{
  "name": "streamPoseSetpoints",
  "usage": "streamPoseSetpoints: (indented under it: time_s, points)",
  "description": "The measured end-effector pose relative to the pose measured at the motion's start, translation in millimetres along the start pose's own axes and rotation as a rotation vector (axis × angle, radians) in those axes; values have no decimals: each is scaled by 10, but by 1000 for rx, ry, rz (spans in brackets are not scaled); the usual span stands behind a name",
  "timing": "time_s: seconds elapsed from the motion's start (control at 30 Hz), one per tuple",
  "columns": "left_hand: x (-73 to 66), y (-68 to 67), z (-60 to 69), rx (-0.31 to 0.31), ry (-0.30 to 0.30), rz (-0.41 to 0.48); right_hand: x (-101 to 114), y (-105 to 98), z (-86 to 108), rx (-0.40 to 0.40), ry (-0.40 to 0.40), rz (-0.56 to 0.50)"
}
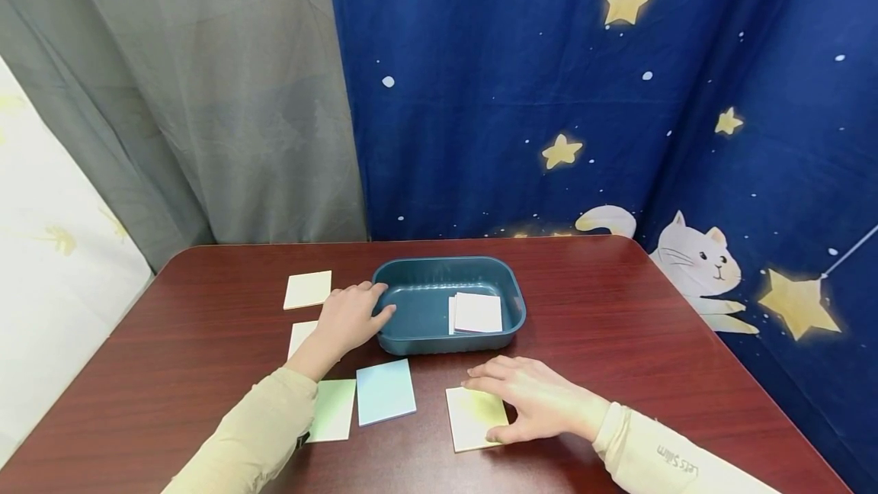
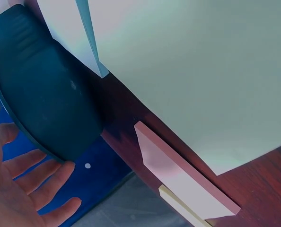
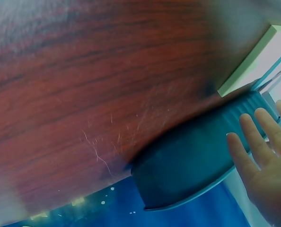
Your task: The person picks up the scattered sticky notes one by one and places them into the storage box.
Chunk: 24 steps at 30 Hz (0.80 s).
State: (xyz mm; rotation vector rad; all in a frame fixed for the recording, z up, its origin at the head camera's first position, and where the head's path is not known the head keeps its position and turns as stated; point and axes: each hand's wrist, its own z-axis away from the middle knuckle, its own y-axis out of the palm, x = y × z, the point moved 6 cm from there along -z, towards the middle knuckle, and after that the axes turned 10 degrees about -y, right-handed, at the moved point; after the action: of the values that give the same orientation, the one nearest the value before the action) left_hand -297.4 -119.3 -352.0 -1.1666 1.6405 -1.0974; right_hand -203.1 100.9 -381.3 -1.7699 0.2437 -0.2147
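A dark teal bin (image 1: 439,343) stands mid-table, with white square note pads (image 1: 478,313) overlapping at its right end. My left hand (image 1: 353,317) is at the bin's left rim, its fingers loosely spread in the left wrist view. Over a pale yellow note pad (image 1: 466,429) in front of the bin hovers my right hand (image 1: 528,399), thumb near the pad's right edge, fingers by its far edge. Whether they touch is unclear. A light blue note pad (image 1: 386,392) lies between the hands, beside a pale green one (image 1: 334,414) partly covered by the left sleeve.
Left of the bin lie a cream note pad (image 1: 308,290) and a whitish pad (image 1: 299,335), the latter partly behind the left forearm; its edge looks pink in the left wrist view. A grey curtain (image 1: 261,97) and a blue starry curtain (image 1: 494,97) hang behind the reddish-brown table (image 1: 617,311).
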Motion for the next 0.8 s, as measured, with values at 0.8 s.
streamPoseSetpoints:
  time_s: [0.8]
  points:
    - [-3, -22, 11, -17, 12, 0, 2, 242, 107, 80, 77, -28]
